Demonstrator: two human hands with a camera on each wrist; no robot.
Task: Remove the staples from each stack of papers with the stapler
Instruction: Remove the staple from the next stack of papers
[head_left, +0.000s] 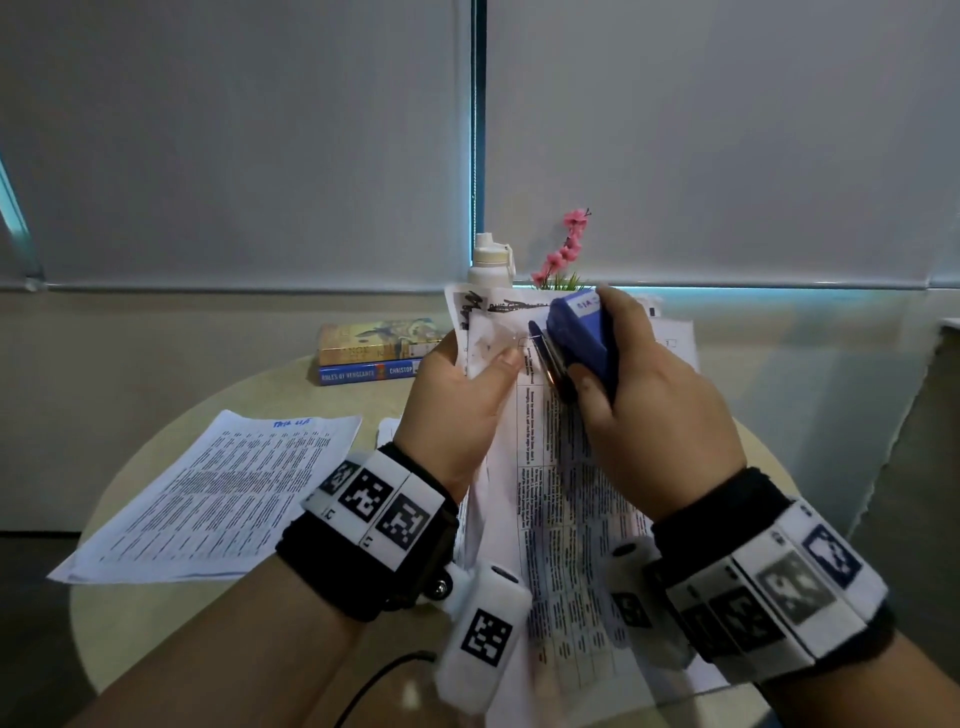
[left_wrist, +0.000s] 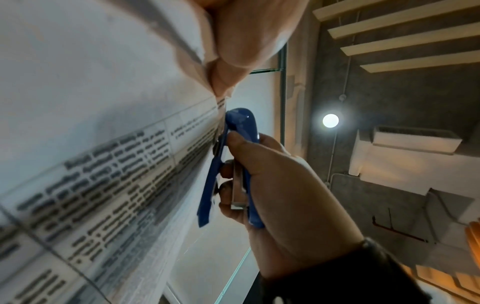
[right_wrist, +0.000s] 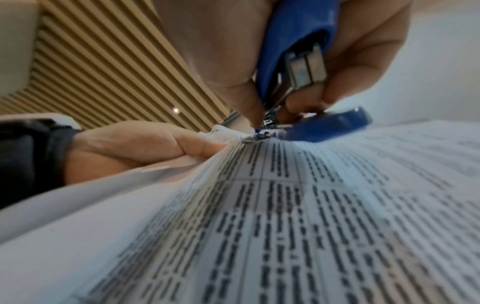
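At the far left of the round pale wooden table (head_left: 135, 499) lies a flat stack of white printed sheets (head_left: 218, 493), well apart from the hands; behind it, toward the wall, two books (head_left: 376, 351) are piled one on the other. Next comes the left hand (head_left: 460, 400), raised above the table and pinching the upper corner of a second stack of white printed papers (head_left: 566, 519), thumb on the front and fingers curled behind, so the sheets hang down toward the person; the corner itself is folded back and crumpled. Behind the lifted corner stand a cream bottle (head_left: 491, 260) and a sprig of pink artificial flowers (head_left: 566, 244). Just right of the thumb, the blue plastic stapler (head_left: 582, 338) meets the paper at that corner, its metal tip touching the sheet where a small staple (right_wrist: 255, 138) shows; the right hand (head_left: 654, 410) is wrapped firmly round the stapler's body, thumb on one side and fingers on the other.
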